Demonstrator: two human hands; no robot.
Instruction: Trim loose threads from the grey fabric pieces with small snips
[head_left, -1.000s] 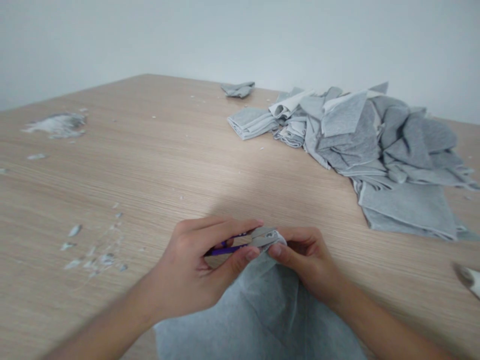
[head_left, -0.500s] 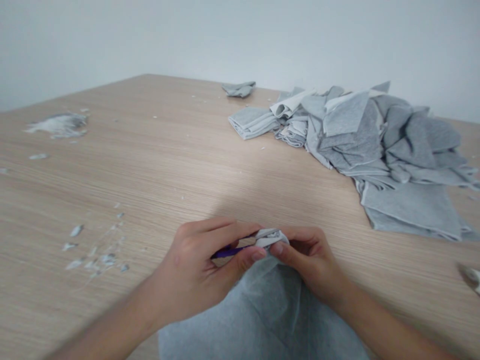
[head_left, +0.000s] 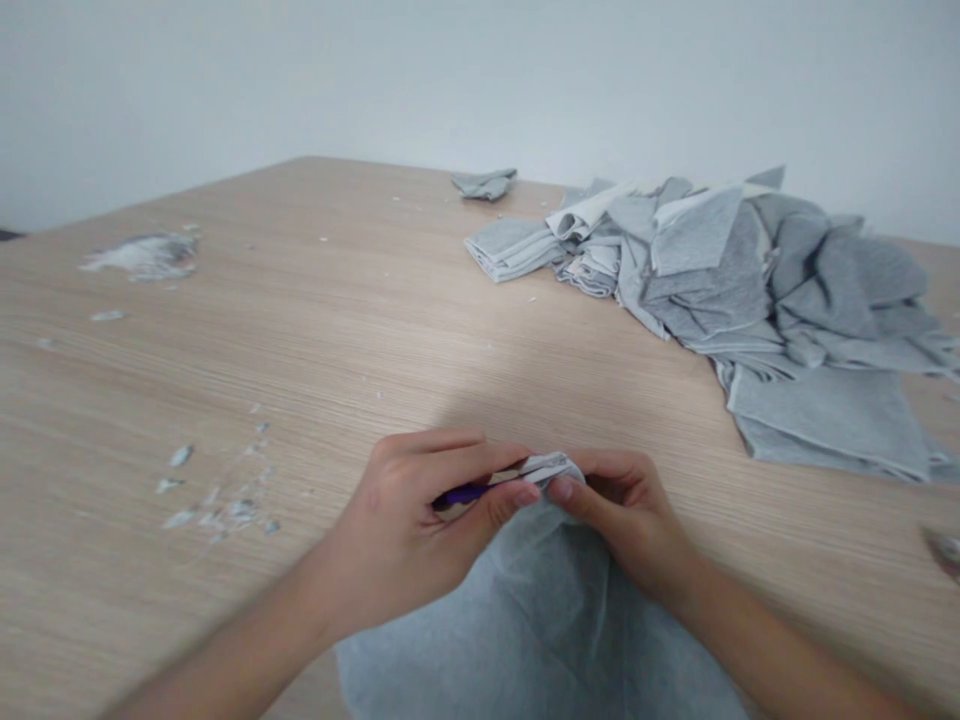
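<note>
The left hand (head_left: 442, 515) hides most of the purple tool (head_left: 461, 495). The grey cloth (head_left: 540, 620) runs off the bottom edge. A blurry thing (head_left: 946, 548) is cut off on the right, a dark thing (head_left: 9, 236) on the left. Some specks (head_left: 323, 239) are too tiny to tell.

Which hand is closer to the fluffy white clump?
Left. The left hand is right of the fluffy white clump, nearer the camera; the right hand is farther right.
</note>
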